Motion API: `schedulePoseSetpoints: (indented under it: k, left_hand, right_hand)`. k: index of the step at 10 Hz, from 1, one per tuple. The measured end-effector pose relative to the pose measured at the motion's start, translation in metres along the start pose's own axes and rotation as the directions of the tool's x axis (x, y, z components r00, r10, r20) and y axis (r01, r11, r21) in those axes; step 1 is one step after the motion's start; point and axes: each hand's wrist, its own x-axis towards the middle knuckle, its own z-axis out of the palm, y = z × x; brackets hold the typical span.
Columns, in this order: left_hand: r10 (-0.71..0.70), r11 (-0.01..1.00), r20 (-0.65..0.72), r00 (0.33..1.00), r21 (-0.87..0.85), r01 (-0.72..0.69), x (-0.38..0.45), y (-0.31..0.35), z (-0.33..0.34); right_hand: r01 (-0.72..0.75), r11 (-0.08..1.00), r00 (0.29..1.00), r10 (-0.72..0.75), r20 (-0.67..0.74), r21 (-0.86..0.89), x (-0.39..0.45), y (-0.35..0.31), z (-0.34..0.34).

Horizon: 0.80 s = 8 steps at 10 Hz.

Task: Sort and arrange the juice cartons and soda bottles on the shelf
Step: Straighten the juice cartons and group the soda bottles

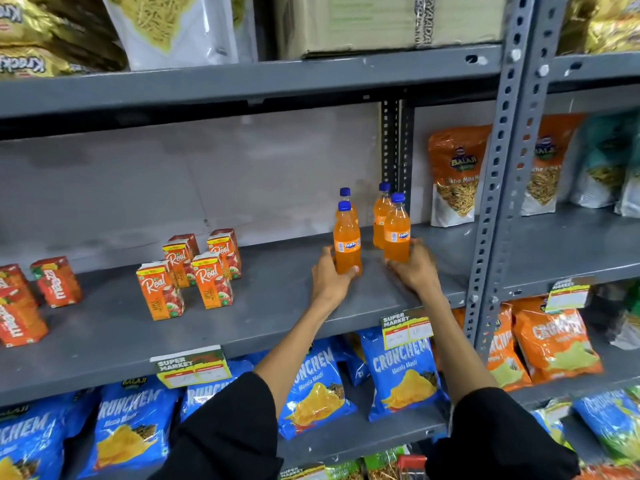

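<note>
Several orange Fanta bottles with blue caps stand upright on the grey shelf (277,306). My left hand (329,277) grips the front left bottle (347,242) near its base. My right hand (414,268) holds the front right bottle (397,233) at its lower part. Two more bottles (381,213) stand right behind them. Left of the bottles, several orange Real juice cartons (211,280) stand in a loose cluster. Red Maaza cartons (57,282) sit at the shelf's far left.
A grey slotted upright post (498,188) bounds the shelf on the right, with Balaji snack pouches (455,174) beside it. Blue Crunchem chip bags (398,372) fill the shelf below. Price tags (190,367) hang on the shelf's front edge. A cardboard box (381,22) sits above.
</note>
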Motion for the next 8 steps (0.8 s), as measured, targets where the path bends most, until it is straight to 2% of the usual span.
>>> schedulePoseSetpoints:
  k: [2,4,6,7,8]
  left_hand:
    - [0.017,1.000,0.019,1.000,0.000,-0.017,0.002,0.006,0.018]
    - [0.001,1.000,0.007,1.000,0.018,-0.001,0.003,0.008,0.027]
    - [0.008,0.999,0.064,0.998,0.036,-0.010,0.003,0.008,0.028]
    - [0.030,0.996,0.149,0.988,0.074,-0.041,-0.010,0.018,0.008]
    - [0.102,0.983,0.156,0.982,0.138,-0.124,-0.026,0.010,-0.013]
  right_hand:
    - [0.037,0.998,0.999,-0.037,-0.012,0.046,-0.001,0.005,0.001]
    - [0.064,0.998,0.998,-0.064,0.006,-0.005,0.000,0.008,0.001]
    - [0.051,0.998,0.999,-0.052,-0.015,-0.039,-0.002,0.004,0.001]
    - [0.004,1.000,0.996,-0.005,-0.085,-0.019,-0.026,-0.011,-0.004]
    - [0.103,0.994,0.965,-0.109,-0.240,-0.036,-0.061,-0.019,0.006]
